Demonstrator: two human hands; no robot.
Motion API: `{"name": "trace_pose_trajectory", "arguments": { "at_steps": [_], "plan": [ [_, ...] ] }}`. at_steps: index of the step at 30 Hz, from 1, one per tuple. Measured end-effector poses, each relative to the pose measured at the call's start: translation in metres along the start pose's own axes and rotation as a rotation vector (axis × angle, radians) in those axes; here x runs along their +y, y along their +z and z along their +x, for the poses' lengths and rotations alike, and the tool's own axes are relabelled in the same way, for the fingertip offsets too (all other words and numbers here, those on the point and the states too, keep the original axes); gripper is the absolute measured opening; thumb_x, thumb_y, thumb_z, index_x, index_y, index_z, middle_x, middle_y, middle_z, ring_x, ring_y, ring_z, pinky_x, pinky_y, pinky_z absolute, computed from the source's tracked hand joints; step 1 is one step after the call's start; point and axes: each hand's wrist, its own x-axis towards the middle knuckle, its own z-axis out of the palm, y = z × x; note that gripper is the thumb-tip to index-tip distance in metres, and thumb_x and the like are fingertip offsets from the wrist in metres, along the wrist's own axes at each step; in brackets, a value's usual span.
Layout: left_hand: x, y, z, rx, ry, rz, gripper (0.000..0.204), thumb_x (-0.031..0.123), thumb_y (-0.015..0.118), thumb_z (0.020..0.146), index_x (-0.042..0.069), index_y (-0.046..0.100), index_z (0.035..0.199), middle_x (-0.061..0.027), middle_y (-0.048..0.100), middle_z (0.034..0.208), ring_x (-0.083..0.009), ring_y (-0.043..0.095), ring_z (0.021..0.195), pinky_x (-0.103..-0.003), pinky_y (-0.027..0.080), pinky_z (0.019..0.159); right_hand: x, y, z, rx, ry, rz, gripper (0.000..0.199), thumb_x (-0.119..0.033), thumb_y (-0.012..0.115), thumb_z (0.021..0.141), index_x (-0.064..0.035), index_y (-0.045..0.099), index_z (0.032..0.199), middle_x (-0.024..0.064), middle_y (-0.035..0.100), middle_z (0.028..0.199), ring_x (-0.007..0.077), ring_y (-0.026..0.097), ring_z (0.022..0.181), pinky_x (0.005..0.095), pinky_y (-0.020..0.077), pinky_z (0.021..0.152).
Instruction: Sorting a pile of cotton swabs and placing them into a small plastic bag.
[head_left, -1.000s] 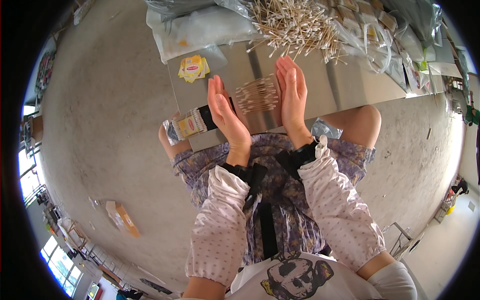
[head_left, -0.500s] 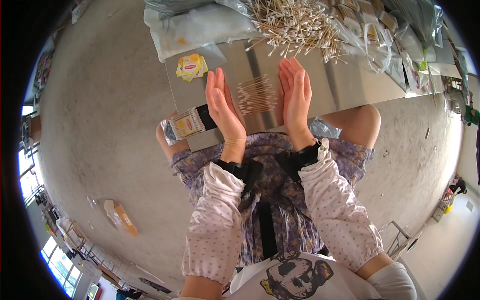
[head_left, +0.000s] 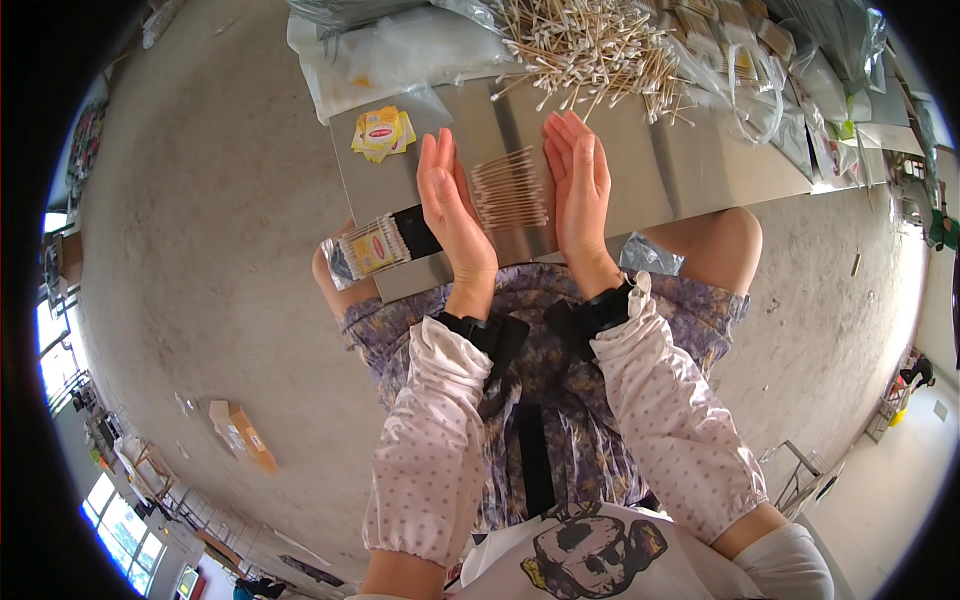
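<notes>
A row of cotton swabs (head_left: 510, 190) lies side by side on the metal table top, between my two upright palms. My left hand (head_left: 460, 215) stands on edge at the row's left ends, fingers stretched out and holding nothing. On the other side my right hand (head_left: 580, 195) is held the same way, its palm close to the right ends. Whether either palm touches the swabs I cannot tell. Left of my left hand, a clear pack of cotton swabs (head_left: 373, 247) with a yellow label rests by a black strip (head_left: 416, 232) near the table's edge.
Yellow printed cards (head_left: 382, 134) lie in a small stack at the table's left. A large heap of loose swabs (head_left: 595, 50) covers the far side. Clear plastic bags (head_left: 745, 75) holding swabs sit at the far right. A cardboard box (head_left: 242, 437) is on the floor.
My hands have come closer together, the right moving left and the left slightly right. The swabs between them have shifted a little to the left and lie a bit more evenly.
</notes>
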Motion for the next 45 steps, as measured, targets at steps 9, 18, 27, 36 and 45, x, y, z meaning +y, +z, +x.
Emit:
{"name": "trace_pose_trajectory", "arguments": {
  "at_steps": [9, 18, 27, 36, 45],
  "plan": [
    [0.000, -0.011, 0.019, -0.167, -0.074, 0.045, 0.064, 0.043, 0.035, 0.109, -0.004, 0.032, 0.152, -0.0233, 0.041, 0.153, -0.0318, 0.038, 0.144, -0.042, 0.027, 0.121, -0.004, 0.000, 0.005, -0.132, 0.017, -0.144, 0.048, -0.034, 0.045, 0.109, 0.0028, 0.048, 0.141, 0.0144, 0.057, 0.137, 0.0214, 0.053, 0.130, 0.0353, 0.0431, 0.108],
    [0.004, -0.012, -0.001, -0.144, -0.077, 0.002, 0.064, 0.043, 0.036, 0.109, -0.004, 0.034, 0.151, -0.0220, 0.043, 0.153, -0.0296, 0.039, 0.144, -0.039, 0.030, 0.120, 0.001, -0.002, -0.019, 0.009, -0.040, -0.105, 0.047, -0.031, 0.045, 0.109, 0.0027, 0.048, 0.141, 0.0142, 0.055, 0.139, 0.0231, 0.051, 0.132, 0.0356, 0.0384, 0.112],
    [0.002, -0.009, -0.012, -0.028, -0.029, 0.021, 0.061, 0.041, 0.036, 0.109, -0.004, 0.037, 0.150, -0.0193, 0.044, 0.153, -0.0270, 0.041, 0.142, -0.038, 0.030, 0.119, 0.007, 0.008, -0.023, -0.071, -0.015, -0.127, 0.056, -0.039, 0.040, 0.109, 0.0045, 0.043, 0.144, 0.0197, 0.049, 0.145, 0.0271, 0.046, 0.138, 0.0371, 0.0349, 0.118],
    [-0.001, -0.013, -0.014, -0.098, 0.002, 0.069, 0.061, 0.040, 0.037, 0.109, -0.003, 0.034, 0.152, -0.0180, 0.037, 0.158, -0.0266, 0.034, 0.147, -0.039, 0.026, 0.121, 0.007, 0.005, -0.017, -0.153, 0.027, -0.109, 0.059, -0.041, 0.037, 0.109, 0.0048, 0.041, 0.145, 0.0192, 0.043, 0.151, 0.0273, 0.040, 0.143, 0.0395, 0.0301, 0.121],
    [0.016, -0.026, -0.019, -0.573, 0.585, 1.367, 0.085, 0.046, 0.062, 0.096, -0.005, 0.027, 0.154, -0.0263, 0.026, 0.161, -0.0424, 0.022, 0.150, -0.054, 0.019, 0.122, -0.011, -0.039, -0.002, -0.015, -0.057, -0.131, 0.051, -0.036, 0.041, 0.110, 0.0049, 0.048, 0.139, 0.0161, 0.056, 0.137, 0.0234, 0.052, 0.131, 0.0349, 0.0405, 0.113]
  ]
}}
